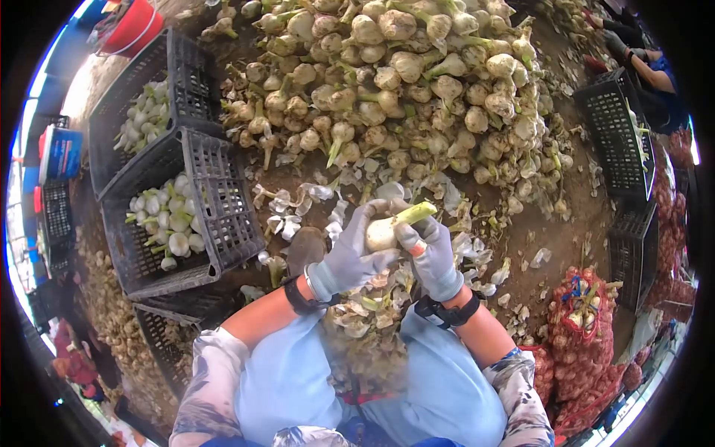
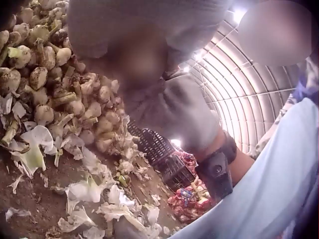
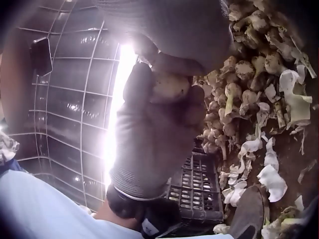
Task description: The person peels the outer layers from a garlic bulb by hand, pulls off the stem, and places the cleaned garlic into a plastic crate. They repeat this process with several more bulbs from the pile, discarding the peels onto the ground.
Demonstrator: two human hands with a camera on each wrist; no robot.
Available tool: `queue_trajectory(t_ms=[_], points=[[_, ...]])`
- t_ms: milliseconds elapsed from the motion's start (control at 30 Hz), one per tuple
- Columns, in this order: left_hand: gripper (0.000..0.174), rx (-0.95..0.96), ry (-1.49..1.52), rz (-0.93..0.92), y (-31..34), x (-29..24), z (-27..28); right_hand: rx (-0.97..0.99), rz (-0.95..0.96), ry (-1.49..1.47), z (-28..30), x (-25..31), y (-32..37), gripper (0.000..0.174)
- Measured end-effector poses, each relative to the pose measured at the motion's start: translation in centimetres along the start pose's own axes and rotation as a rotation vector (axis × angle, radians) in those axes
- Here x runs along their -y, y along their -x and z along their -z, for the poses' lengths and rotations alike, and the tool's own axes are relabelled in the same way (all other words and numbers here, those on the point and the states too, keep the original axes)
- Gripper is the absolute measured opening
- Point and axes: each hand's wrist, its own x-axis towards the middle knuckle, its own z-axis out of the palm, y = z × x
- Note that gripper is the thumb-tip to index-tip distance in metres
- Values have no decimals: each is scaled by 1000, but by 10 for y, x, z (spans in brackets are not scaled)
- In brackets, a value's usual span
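garlic bulb (image 1: 380, 235) held up before the garlic heap (image 1: 402, 82)
its long axis slants, green stem (image 1: 417, 213) pointing forward-right; left grip (image 1: 348, 249) grasps the bulb's left side, right grip (image 1: 432, 259) pinches it by the stem's base, bulb between both.

A pale, round garlic bulb (image 1: 380, 235) lies between the grey-gloved left hand (image 1: 348, 253) and the grey-gloved right hand (image 1: 434, 261), above scattered white, papery peelings (image 3: 272, 183) on the brown earth floor (image 2: 37, 199). Before them sits a large heap of beige, soil-stained garlic (image 1: 402, 82); left of it, white garlic bulbs (image 1: 177, 216) lie in two black, latticed plastic crates (image 1: 226, 205), and red mesh sacks (image 1: 577, 361) stand to the right.
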Motion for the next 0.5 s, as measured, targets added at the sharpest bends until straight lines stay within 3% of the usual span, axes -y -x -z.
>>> queue_trajectory(t_ms=[167,333,367,500], points=[[81,38,313,38,1,-8,-3,69,38,1,4,5,5,39],[76,33,180,52,7,-11,2,102,162,309,16,4,6,38],[73,47,157,37,8,-13,2,108,221,383,17,6,4,39],[66,164,319,275,11,-20,9,119,511,623,20,19,-5,43]])
